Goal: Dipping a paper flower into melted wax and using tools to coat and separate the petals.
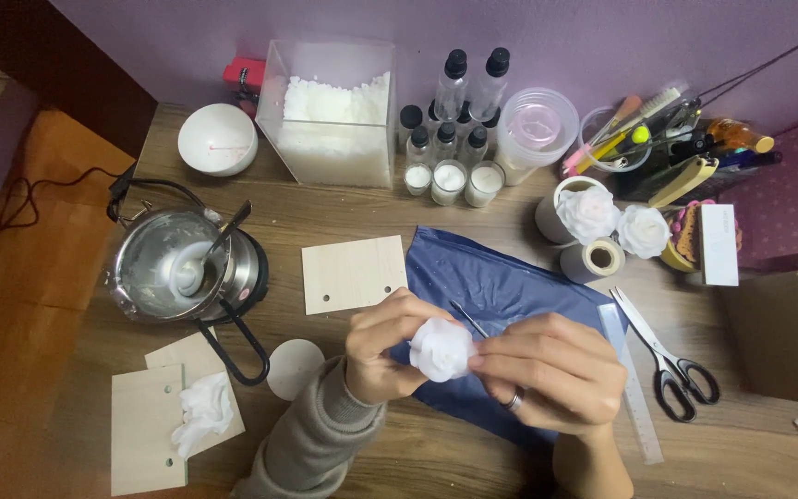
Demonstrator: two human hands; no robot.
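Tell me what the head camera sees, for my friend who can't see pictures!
Two hands, left hand and right hand, hold a white wax flower over a blue plastic sheet on a wooden table. A metal pot of melted wax sits left; scissors lie right.

Desk is pretty packed: a metal pot (173,268) with melted white stuff and a spoon sits on the left, next to a white bowl (218,139). A clear box of white flakes (334,115) stands at the back with spray bottles (473,88) beside it. Scissors (671,356) lie on the right, near two finished white roses (616,222) (they look waxy). Thin wooden boards (353,273) are scattered around too.
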